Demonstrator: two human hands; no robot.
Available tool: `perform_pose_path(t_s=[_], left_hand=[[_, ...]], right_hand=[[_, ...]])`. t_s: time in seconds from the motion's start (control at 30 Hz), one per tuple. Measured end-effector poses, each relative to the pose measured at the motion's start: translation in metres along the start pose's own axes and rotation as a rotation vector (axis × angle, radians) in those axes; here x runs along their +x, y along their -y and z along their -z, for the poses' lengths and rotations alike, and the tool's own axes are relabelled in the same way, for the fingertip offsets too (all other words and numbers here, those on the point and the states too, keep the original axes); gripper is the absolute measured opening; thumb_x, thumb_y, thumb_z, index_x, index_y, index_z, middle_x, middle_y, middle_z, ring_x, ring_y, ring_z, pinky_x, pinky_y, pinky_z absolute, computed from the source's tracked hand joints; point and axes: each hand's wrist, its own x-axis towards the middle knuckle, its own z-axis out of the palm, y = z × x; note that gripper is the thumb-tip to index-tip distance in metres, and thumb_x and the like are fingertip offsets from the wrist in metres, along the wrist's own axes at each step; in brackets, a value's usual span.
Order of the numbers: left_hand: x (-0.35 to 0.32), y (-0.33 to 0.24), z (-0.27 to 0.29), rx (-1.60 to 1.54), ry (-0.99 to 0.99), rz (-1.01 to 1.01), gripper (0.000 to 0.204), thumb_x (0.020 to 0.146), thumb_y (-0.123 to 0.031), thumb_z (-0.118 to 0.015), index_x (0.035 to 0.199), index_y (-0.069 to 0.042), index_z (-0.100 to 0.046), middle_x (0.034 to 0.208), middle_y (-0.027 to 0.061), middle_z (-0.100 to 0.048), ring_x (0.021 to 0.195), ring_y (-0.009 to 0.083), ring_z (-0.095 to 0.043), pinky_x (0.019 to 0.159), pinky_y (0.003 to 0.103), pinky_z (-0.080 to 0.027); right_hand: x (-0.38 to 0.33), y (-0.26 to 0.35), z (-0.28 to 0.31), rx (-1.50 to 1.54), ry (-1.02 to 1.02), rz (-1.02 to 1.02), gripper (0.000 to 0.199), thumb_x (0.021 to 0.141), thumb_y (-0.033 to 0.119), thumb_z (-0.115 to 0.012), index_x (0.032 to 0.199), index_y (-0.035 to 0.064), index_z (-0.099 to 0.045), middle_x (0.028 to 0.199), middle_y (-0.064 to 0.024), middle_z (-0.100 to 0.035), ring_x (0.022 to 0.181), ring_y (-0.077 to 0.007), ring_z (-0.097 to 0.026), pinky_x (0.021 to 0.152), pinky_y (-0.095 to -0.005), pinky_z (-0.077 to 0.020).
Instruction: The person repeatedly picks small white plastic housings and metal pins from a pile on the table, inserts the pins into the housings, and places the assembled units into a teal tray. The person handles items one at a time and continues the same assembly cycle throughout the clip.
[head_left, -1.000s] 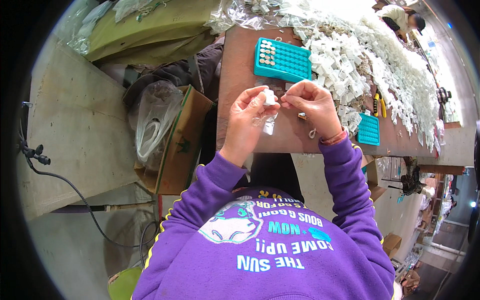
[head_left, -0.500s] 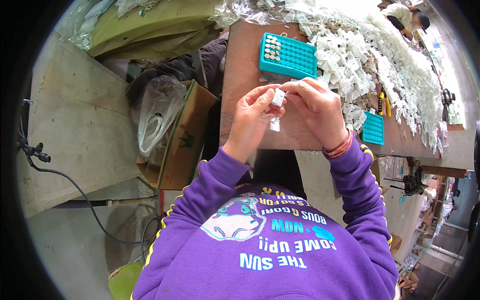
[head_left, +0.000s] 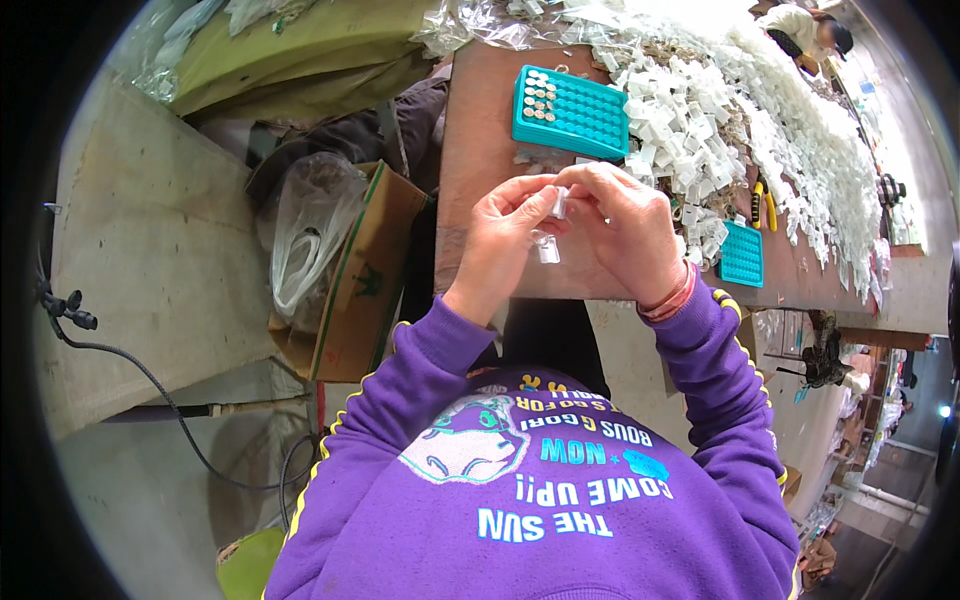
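Near the table's front edge, my left hand (head_left: 502, 238) pinches a small white plastic piece (head_left: 559, 204) between thumb and fingers. A second boxy, clear-and-white piece (head_left: 548, 249) hangs below the fingers of the same hand. My right hand (head_left: 632, 228) meets it from the right, fingertips closed at the top of the upper piece; what they grip exactly is hidden. Just beyond the hands lies a teal tray (head_left: 590, 105) with rows of round pockets. Several round, silvery pieces (head_left: 540, 97) fill pockets at its left end.
A large heap of small white plastic pieces (head_left: 690, 120) covers the table's right and far side. Yellow-and-black pliers (head_left: 764, 205) and a smaller teal tray (head_left: 741, 255) lie at the right. Left of the table stands a cardboard box (head_left: 350, 290) with a clear bag (head_left: 310, 240). Another person (head_left: 800, 35) is far right.
The upper white piece has turned between my fingers, and my right fingertips have closed in around it. Both hands stay in nearly the same place. The view has shifted slightly.
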Motion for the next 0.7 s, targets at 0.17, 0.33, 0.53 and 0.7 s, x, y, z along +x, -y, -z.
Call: perform_pose_path(t_s=[0.17, 0.33, 0.53, 0.7], left_hand=[[0.001, -0.001, 0.002, -0.071, 0.007, 0.003, 0.023, 0.096, -0.015, -0.056, 0.111, 0.002, -0.061, 0.092, 0.009, -0.067, 0.074, 0.0127, -0.063, 0.07, 0.025, -0.052], [0.0, -0.001, 0.001, -0.036, -0.023, 0.027, 0.023, 0.095, -0.017, -0.057, 0.11, 0.001, -0.061, 0.092, 0.0081, -0.067, 0.072, 0.0121, -0.062, 0.068, 0.024, -0.051], [0.001, -0.001, -0.001, -0.034, -0.07, 0.039, 0.023, 0.094, -0.018, -0.059, 0.107, 0.0, -0.063, 0.094, 0.0058, -0.066, 0.069, 0.0114, -0.061, 0.067, 0.024, -0.05], [0.0, -0.004, -0.003, -0.028, -0.078, 0.008, 0.023, 0.095, -0.017, -0.057, 0.111, 0.0, -0.059, 0.096, 0.0052, -0.064, 0.075, 0.0123, -0.061, 0.07, 0.027, -0.05]], right_hand=[[-0.008, -0.005, -0.002, 0.021, -0.1, -0.097, 0.012, 0.081, 0.002, -0.067, 0.093, 0.002, -0.064, 0.085, -0.0097, -0.066, 0.073, -0.0189, -0.065, 0.066, -0.0287, -0.0522], [-0.011, -0.008, -0.012, 0.021, -0.148, -0.019, 0.007, 0.082, 0.004, -0.063, 0.088, 0.005, -0.058, 0.078, -0.0113, -0.06, 0.069, -0.0307, -0.062, 0.059, -0.0353, -0.0503], [-0.013, -0.009, -0.032, 0.054, -0.259, -0.027, 0.007, 0.082, 0.0, -0.06, 0.086, 0.0045, -0.056, 0.078, -0.012, -0.058, 0.068, -0.0322, -0.061, 0.058, -0.0365, -0.0496], [-0.015, -0.009, -0.026, 0.134, -0.234, -0.06, 0.006, 0.082, 0.0, -0.06, 0.086, 0.0019, -0.059, 0.08, -0.0149, -0.059, 0.073, -0.0336, -0.061, 0.063, -0.0355, -0.0504]])
